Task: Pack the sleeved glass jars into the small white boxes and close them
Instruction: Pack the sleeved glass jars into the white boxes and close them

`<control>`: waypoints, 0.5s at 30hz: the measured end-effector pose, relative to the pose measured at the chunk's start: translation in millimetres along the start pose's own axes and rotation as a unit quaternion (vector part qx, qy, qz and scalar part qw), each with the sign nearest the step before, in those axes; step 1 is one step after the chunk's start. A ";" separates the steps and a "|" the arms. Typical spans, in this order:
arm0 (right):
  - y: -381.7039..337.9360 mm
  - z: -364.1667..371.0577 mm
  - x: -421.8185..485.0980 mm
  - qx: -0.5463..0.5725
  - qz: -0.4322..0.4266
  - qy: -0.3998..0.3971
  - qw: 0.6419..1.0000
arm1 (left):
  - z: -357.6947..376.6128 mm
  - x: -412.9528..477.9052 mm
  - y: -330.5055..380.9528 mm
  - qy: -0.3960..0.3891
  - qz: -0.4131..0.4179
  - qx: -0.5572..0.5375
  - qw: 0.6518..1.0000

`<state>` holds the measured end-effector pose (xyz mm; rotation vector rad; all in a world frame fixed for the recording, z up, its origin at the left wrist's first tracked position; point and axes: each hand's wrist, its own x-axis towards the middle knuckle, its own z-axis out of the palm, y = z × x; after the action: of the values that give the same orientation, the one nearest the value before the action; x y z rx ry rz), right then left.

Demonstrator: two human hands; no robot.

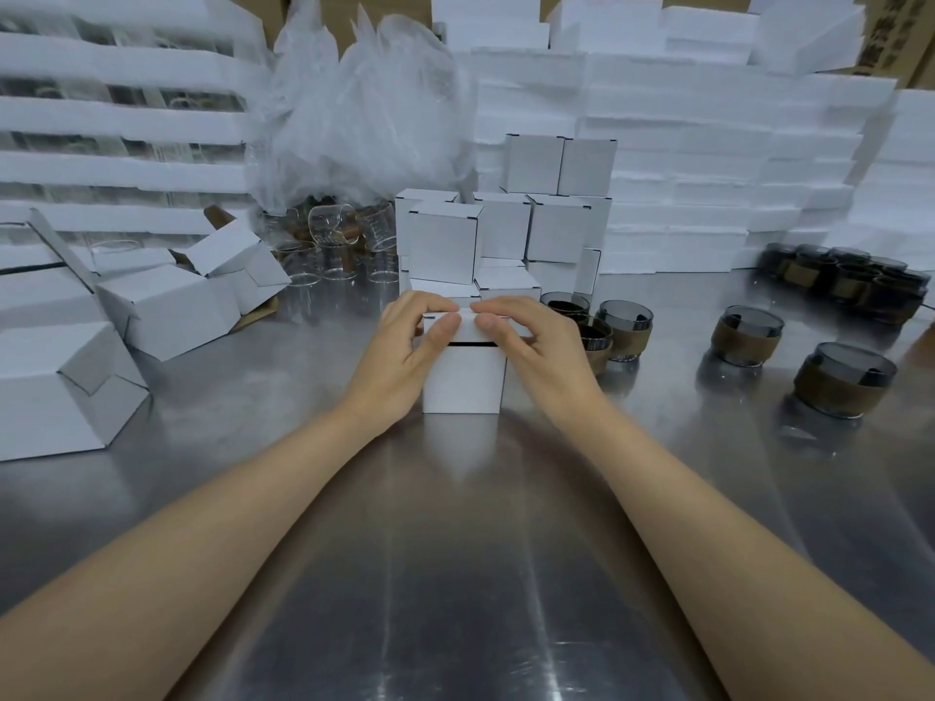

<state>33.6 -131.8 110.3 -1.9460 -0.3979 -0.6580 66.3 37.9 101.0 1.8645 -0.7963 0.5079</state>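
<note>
left hand [410, 341]: curled over the lid, thumb pinching its front edge.
small white box [463, 384]: mid-table between my hands, with a dark gap under the lid. I'd press evenly and tuck the flap straight.
right hand [531, 341]: pinching the lid likewise.
sleeved jars [746, 336]: waiting at right.

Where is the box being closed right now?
Head view, table centre: the box sits between left hand and right hand, before the box stack, jars at its right.

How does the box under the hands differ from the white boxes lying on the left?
The box in hand stands upright, its lid nearly shut under the left hand and right hand; the left boxes lie tipped, flaps open. Both are white cardboard.
</note>
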 end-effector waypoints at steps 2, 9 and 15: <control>-2.2 0.9 1.0 -0.004 -0.004 0.008 1.000 | 0.1 0.7 -0.8 0.003 -0.004 -0.011 1.000; -2.5 6.6 -3.1 0.037 0.013 0.008 0.999 | 1.7 -1.1 -5.8 -0.012 -0.039 -0.005 0.999; 2.7 15.0 -8.0 -0.039 -0.047 -0.052 0.997 | -4.1 -1.4 2.5 0.073 -0.014 0.035 0.997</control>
<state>32.8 -119.5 98.3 -2.0517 -0.5383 -0.6433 63.6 41.3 103.3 1.8758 -0.6616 0.6526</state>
